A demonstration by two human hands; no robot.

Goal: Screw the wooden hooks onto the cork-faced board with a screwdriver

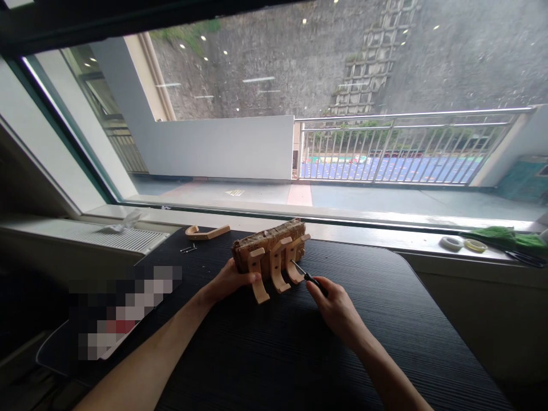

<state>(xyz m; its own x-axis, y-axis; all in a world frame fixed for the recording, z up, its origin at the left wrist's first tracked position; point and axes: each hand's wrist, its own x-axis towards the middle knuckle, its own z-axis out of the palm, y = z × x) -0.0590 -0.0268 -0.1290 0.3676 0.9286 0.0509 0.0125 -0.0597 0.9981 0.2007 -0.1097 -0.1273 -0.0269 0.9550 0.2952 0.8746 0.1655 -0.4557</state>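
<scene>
Head cam: rough wood block (268,242) held over tbl (385,319), long axis slanting L to R, R end farther off; can't tell if it touches the tbl. On its front: left hook (256,274), middle hook (277,274) & right hook (292,265), approx. parallel, long axes running down across block, lower ends curving R. L hand (229,283): fingers closed round block's L end, thumb by left hook, other fingertips hidden. R hand (336,299), near side & R of block: fingers curled tight on screwdriver (311,278), shaft pointing up-L, tip at right hook. Beyond block's L end: loose hook (209,234), w/ screws (188,249) nearby.
</scene>
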